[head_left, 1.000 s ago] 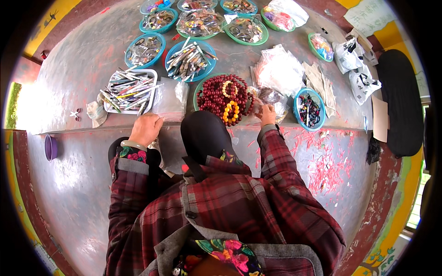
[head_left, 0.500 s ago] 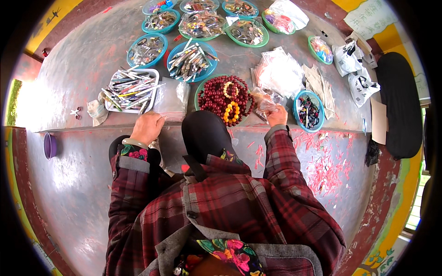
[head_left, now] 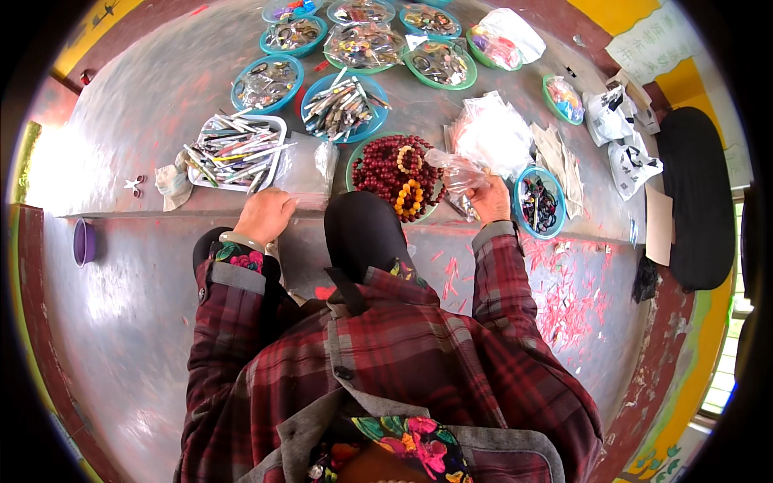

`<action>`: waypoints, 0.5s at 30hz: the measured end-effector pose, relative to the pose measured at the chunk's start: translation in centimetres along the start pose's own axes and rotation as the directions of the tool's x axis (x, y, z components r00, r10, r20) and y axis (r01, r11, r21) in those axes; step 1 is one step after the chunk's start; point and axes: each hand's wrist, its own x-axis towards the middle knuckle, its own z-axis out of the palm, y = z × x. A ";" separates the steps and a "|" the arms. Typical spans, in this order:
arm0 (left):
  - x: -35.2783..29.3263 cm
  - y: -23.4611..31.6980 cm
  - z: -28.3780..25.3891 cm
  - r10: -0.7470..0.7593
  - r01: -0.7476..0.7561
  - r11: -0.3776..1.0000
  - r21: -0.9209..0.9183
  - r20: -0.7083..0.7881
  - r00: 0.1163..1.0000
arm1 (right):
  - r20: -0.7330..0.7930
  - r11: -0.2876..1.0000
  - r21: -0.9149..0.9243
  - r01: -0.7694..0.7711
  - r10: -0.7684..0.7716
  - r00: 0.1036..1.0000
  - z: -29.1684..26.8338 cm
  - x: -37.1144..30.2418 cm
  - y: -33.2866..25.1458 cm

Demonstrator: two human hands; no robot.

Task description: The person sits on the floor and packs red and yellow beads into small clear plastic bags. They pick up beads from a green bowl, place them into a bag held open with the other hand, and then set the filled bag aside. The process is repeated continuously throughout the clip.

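My left hand (head_left: 266,216) is closed at the near edge of a flat stack of clear plastic bags (head_left: 309,167), its fingertips pinching at the bags' corner. In my right hand (head_left: 489,200) is a crumpled clear plastic bag (head_left: 456,169), lifted beside a green basin (head_left: 351,171). Dark red bead strings (head_left: 382,171) fill that basin, with a yellow bead bracelet (head_left: 409,197) and a pale bead bracelet (head_left: 408,160) on top. Just right of my right hand stands a blue basket (head_left: 527,224) of small dark items. What the held bag contains, if anything, I cannot make out.
A white tray (head_left: 281,161) and a blue basin (head_left: 368,129) hold many pens. Several basins of bagged trinkets stand farther back. White bags (head_left: 491,137) are piled right of centre. Scissors (head_left: 137,187) lie left, above a purple bucket (head_left: 84,242). Pink scraps (head_left: 572,294) litter the lower right.
The clear bag in my right hand has risen and spread leftward over the edge of the bead basin. My left hand stays at the stack's edge. The view has shifted slightly.
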 end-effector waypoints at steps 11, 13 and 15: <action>0.3 0.0 0.1 -0.053 0.054 0.998 -0.022 0.046 0.998 | -0.244 0.793 -0.509 -0.335 0.240 0.940 9.3 3.2 3.3; 0.4 0.0 0.2 -0.048 0.049 0.999 -0.021 0.047 0.998 | -0.200 0.811 -0.495 -0.312 0.242 0.949 7.9 4.4 4.4; 0.4 -0.2 0.4 -0.044 0.046 0.999 -0.022 0.052 0.998 | -0.122 0.874 -0.434 -0.220 0.185 0.975 7.0 4.8 5.3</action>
